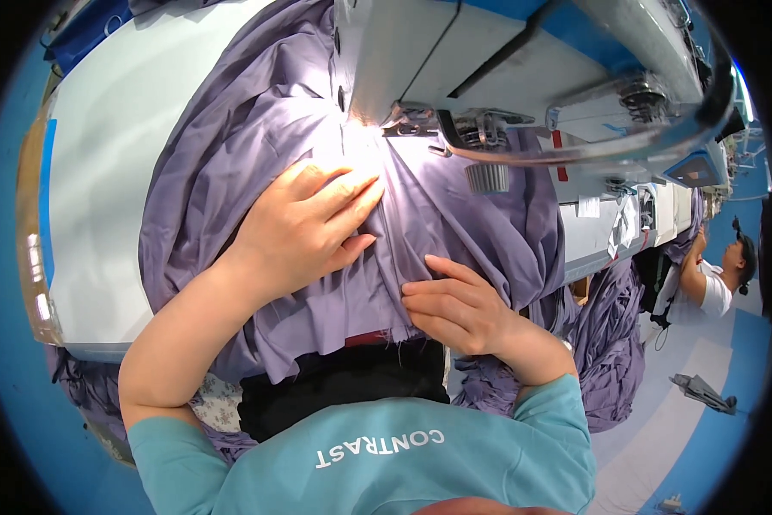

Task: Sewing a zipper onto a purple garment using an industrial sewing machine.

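Observation:
Gathered purple fabric (214, 197) spreads over the sewing machine's bed and hangs off the front edge, where loose threads show. My left hand (304, 223) lies flat on it with fingers stretched toward the brightly lit needle area, thumb apart. Nearer to me and to the right, my right hand (459, 309) has its fingers bent against the fabric beside a lengthwise seam or fold; its thumb is hidden. A white and blue sewing machine (497, 77) stands over the cloth. Glare washes out the spot where the fabric meets the presser foot.
The white tabletop (102, 197) extends to the left. More purple fabric (609, 343) hangs in a heap at the right, below the table. A clear curved guard (592, 154) juts from the machine. Farther right, another person (712, 275) handles purple cloth.

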